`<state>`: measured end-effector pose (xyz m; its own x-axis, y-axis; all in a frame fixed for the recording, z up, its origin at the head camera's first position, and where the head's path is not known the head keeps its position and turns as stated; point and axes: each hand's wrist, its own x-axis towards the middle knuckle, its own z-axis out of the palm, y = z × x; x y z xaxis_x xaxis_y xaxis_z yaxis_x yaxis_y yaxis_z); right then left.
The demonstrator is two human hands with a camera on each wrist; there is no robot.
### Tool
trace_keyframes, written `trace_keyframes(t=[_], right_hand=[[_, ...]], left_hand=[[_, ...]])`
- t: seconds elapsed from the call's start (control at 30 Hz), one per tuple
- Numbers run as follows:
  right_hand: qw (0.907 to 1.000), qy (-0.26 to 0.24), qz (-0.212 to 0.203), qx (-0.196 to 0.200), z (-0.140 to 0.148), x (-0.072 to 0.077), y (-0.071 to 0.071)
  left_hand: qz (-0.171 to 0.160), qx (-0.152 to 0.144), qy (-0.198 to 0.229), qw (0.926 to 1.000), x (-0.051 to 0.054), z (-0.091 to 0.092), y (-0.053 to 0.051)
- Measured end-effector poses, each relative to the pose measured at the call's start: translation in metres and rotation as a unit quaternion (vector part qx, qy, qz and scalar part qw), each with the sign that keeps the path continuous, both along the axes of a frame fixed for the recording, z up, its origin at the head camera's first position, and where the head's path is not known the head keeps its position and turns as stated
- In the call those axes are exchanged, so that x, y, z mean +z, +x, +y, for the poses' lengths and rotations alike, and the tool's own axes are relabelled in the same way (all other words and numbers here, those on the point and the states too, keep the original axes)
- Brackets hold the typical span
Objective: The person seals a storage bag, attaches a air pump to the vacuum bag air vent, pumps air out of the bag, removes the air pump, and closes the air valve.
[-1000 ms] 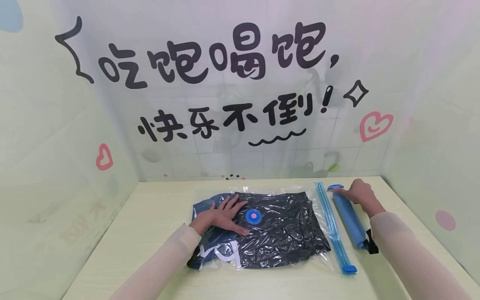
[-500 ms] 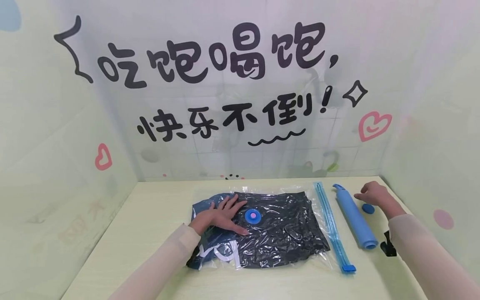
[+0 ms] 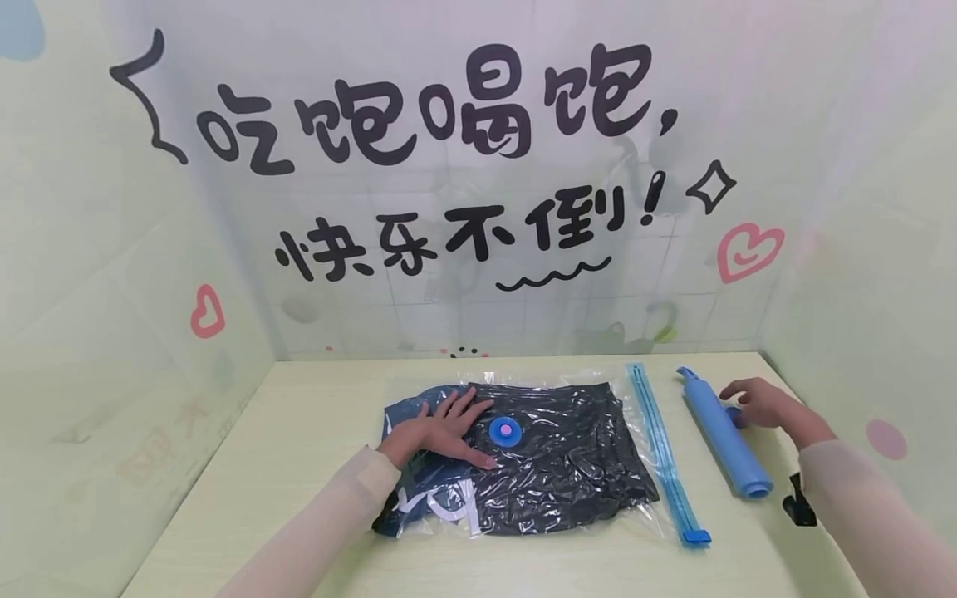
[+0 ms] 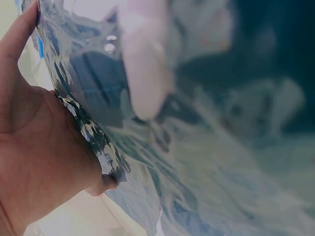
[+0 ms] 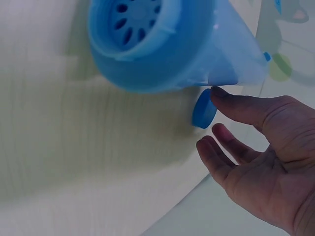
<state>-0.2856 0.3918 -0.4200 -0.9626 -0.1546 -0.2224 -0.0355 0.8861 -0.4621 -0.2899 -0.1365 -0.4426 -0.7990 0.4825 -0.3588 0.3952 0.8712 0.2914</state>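
My left hand (image 3: 441, 436) rests spread on a clear plastic vacuum storage bag (image 3: 557, 482) holding dark folded clothes. A round blue valve (image 3: 505, 431) with a pink centre sits on the bag, just beyond my fingers. At right, a blue hand pump (image 3: 721, 436) lies slanted on the table; its perforated round end shows large in the right wrist view. Beside the pump is a small round blue cap (image 5: 203, 110). My right hand (image 3: 773, 407) is at this cap, thumb and fingers loosely bent and apart; whether the thumb touches it I cannot tell.
A light blue zip strip (image 3: 658, 440) with a blue slider (image 3: 696, 537) runs along the bag's right edge, left of the pump. Printed fabric walls (image 3: 463, 316) enclose the pale wooden table (image 3: 284, 448) at the back and sides.
My right hand has left the pump's handle end and moved right and down to the cap, which came into view. The pump has shifted right. My left hand has stayed put.
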Motion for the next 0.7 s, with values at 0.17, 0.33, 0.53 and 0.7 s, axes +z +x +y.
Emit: trace_keyframes(t=[0.17,0.33,0.53,0.7], right_hand=[[0.9999,-0.006,-0.006,-0.006,0.005,-0.005,0.001],[0.9999,-0.009,0.013,0.005,0.008,-0.009,0.002],[0.9996,0.001,0.028,0.01,0.009,-0.011,0.001],[0.9995,0.006,0.03,0.01,0.01,-0.012,0.0]], left_hand=[[0.003,0.003,0.002,1.0,0.0,0.0,0.002],[0.002,0.004,-0.002,1.0,-0.001,0.0,0.001],[0.003,0.006,-0.002,1.0,-0.001,0.001,0.001],[0.005,0.006,-0.002,1.0,-0.002,0.001,0.0]])
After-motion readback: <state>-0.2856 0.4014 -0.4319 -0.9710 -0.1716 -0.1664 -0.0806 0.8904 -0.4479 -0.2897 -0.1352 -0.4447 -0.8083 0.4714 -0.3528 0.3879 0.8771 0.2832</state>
